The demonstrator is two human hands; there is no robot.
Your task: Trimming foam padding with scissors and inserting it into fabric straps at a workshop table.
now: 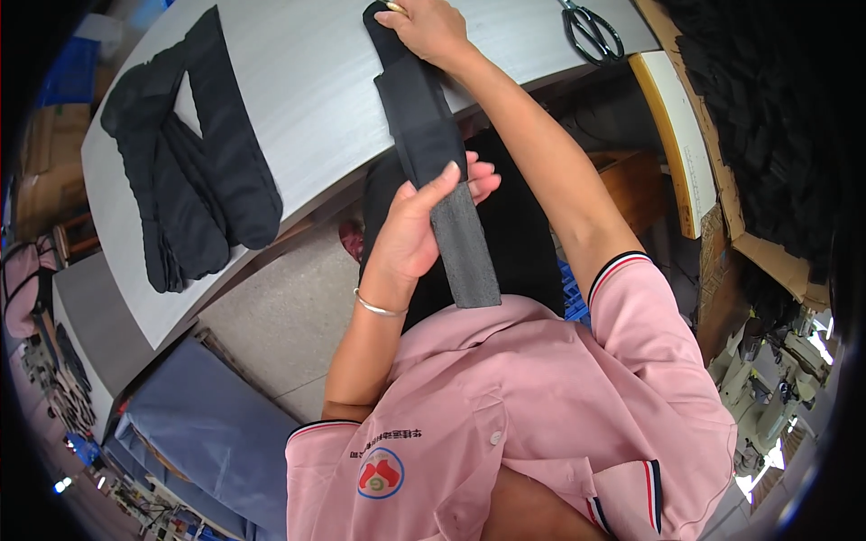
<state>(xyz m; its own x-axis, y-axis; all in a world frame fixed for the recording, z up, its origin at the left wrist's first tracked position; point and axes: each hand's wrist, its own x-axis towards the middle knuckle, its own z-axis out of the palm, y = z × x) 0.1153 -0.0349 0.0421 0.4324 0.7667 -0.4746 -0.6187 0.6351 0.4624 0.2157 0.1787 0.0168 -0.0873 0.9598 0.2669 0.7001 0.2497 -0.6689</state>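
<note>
A long black fabric piece (437, 140) stretches from the table edge toward my body. Its near end is a stiff-looking dark grey flat strip (465, 248) with a grainy surface; whether the two are joined or one lies inside the other, I cannot tell. My left hand (413, 225) grips it where black meets grey, thumb on top and fingers curled around the far side. At the far end, over the table, my right hand (428, 29) pinches the narrow black tip. On the table's left lies a pile of black, sock-like fabric pieces (194, 153), long with rounded ends.
Black-handled scissors (591, 34) lie at the back right of the white table (316, 81). Right of it stand a yellow-edged white board (677, 135) and a cardboard box (767, 257) full of black fabric pieces. A blue-grey cloth-covered bulk (198, 424) is at lower left.
</note>
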